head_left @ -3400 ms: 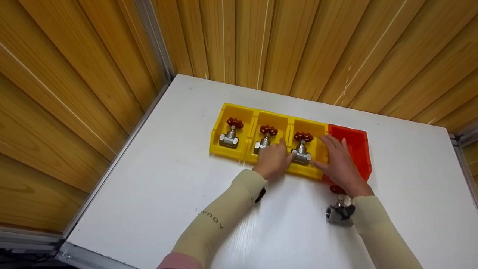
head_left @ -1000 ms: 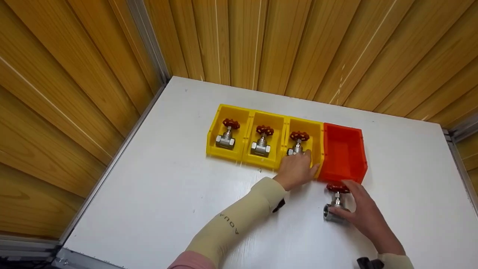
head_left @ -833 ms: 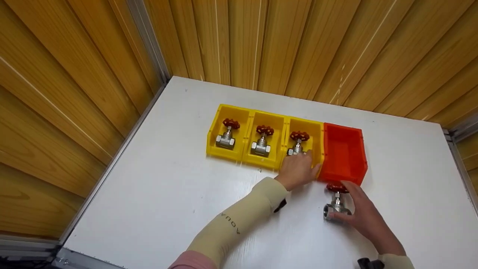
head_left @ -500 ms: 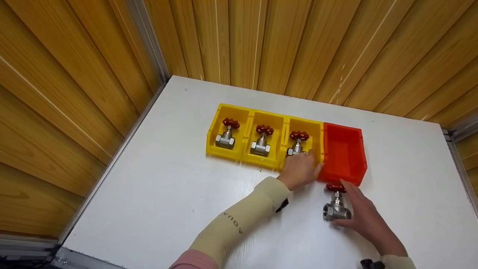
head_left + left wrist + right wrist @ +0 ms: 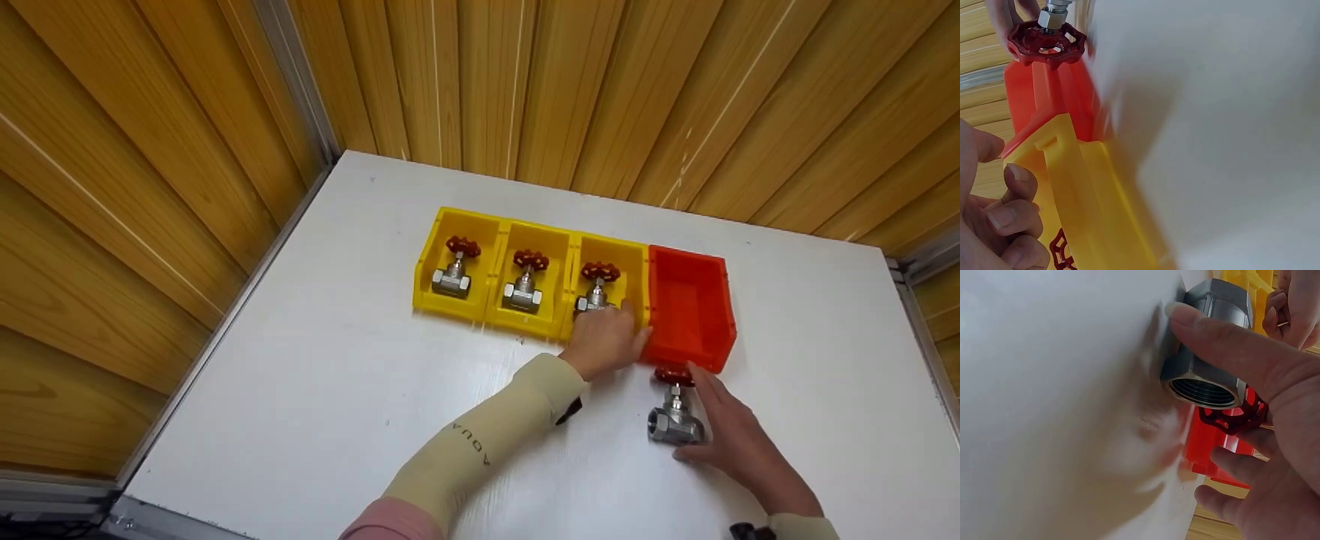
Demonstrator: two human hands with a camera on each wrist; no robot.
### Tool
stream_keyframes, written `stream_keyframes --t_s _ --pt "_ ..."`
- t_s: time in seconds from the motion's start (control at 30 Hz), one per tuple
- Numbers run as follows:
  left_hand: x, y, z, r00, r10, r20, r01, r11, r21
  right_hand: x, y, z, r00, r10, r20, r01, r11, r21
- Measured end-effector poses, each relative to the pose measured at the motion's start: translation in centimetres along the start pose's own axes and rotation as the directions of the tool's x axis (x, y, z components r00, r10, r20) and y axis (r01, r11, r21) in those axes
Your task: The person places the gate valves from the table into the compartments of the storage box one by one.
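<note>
A steel valve with a red handwheel (image 5: 676, 424) stands upright on the white table before the red bin (image 5: 690, 307). My right hand (image 5: 739, 442) is spread beside it. In the right wrist view the thumb (image 5: 1224, 340) lies across the valve body, and the other fingers spread out beyond the handwheel (image 5: 1235, 413). My left hand (image 5: 606, 341) is over the front of the third yellow bin (image 5: 634, 259), loosely curled and seen holding nothing. It partly hides another valve (image 5: 596, 289) in that bin. In the left wrist view its thumb (image 5: 987, 147) is near the bin wall's top edge.
Two more yellow bins adjoin on the left, each with one such valve, the far left one (image 5: 452, 277) and the middle one (image 5: 523, 289). Wood-look walls (image 5: 480, 82) rise behind and left of the white table (image 5: 315, 375).
Earlier, both hands were at the third bin's valve. My right hand then went to the standing valve; its thumb has since slid down off the body's front. My left hand shifted slightly right.
</note>
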State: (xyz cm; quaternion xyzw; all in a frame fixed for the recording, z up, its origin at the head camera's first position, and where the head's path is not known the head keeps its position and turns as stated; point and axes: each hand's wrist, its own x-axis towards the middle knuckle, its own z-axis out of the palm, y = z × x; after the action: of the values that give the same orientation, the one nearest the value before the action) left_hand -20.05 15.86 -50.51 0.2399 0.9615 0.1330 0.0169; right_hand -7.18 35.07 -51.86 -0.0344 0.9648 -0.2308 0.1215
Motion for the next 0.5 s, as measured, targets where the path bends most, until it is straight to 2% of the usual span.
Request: stream_keyframes --t_s 0.23,0.5 --pt "0.12 0.30 -0.04 1.000 -0.008 0.018 0.008 1.000 0.003 0.16 0.02 -0.29 0.998 0.047 0.052 -0.047 0.999 0.003" --pt "0.44 0.61 0.11 0.998 -0.036 0.049 0.037 0.999 -0.022 0.06 0.09 -0.46 0.996 0.059 0.063 -0.059 0.998 0.009"
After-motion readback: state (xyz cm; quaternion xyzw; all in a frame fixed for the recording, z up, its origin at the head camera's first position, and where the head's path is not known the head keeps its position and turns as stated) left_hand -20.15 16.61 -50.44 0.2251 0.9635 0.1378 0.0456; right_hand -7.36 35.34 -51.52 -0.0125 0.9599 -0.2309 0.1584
